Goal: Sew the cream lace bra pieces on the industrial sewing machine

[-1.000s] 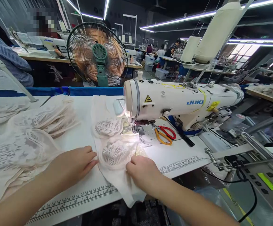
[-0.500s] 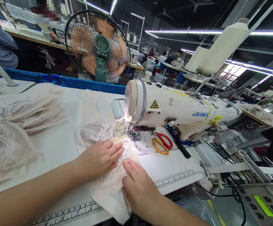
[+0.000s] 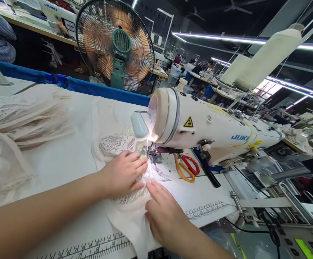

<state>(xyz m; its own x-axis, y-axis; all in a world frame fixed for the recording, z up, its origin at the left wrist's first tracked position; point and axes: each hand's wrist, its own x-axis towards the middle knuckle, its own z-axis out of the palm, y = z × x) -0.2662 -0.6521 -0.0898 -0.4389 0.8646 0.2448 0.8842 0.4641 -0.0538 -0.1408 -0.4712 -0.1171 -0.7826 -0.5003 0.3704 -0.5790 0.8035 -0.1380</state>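
A cream lace fabric piece point(image 3: 118, 144) lies under the needle area of a white Juki sewing machine point(image 3: 210, 127). My left hand point(image 3: 124, 174) rests flat on the lace just left of the presser foot point(image 3: 152, 156), fingers stretched toward it. My right hand point(image 3: 163, 212) lies on the same fabric nearer the table's front edge, fingers pointing at the needle and pressing the cloth down. Neither hand grips anything.
Orange and red scissors point(image 3: 186, 167) lie on the machine bed right of the needle. A stack of lace pieces point(image 3: 16, 122) fills the left of the white table point(image 3: 64, 158). A standing fan point(image 3: 116, 45) is behind. Other people work at far tables.
My left hand moved from the table left of the fabric onto the lace by the presser foot. My right hand slid forward along the fabric. The view tilted closer to the machine.
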